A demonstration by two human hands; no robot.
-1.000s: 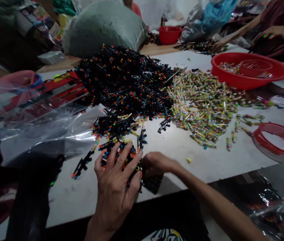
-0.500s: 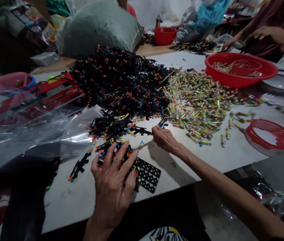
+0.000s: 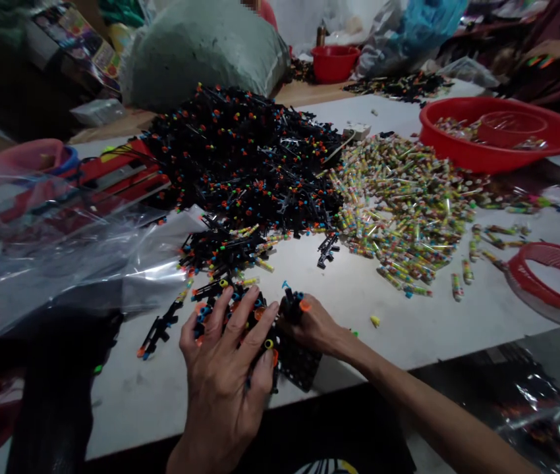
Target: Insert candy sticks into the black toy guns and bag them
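White desk (image 3: 349,289): mound of black toy guns (image 3: 245,164) behind, perforated black tray (image 3: 304,365) near the front edge.
Left hand (image 3: 230,375) palm down, fingers spread over a cluster of colour-tipped pieces (image 3: 259,314) beside the tray's bare right part; firm grip or light rest, cannot tell. Right hand (image 3: 320,329) closed round 1 orange-tipped toy gun (image 3: 292,307) above that bare part; seated or not, cannot tell. Judged best: left pressure light and even, toy gun pinched low, kept in line with the holes, no sideways knocks.

White tabletop (image 3: 344,283) — heaped black toy guns (image 3: 245,158), yellow tubes (image 3: 403,210), black grid tray (image 3: 304,368), red basin (image 3: 477,151)
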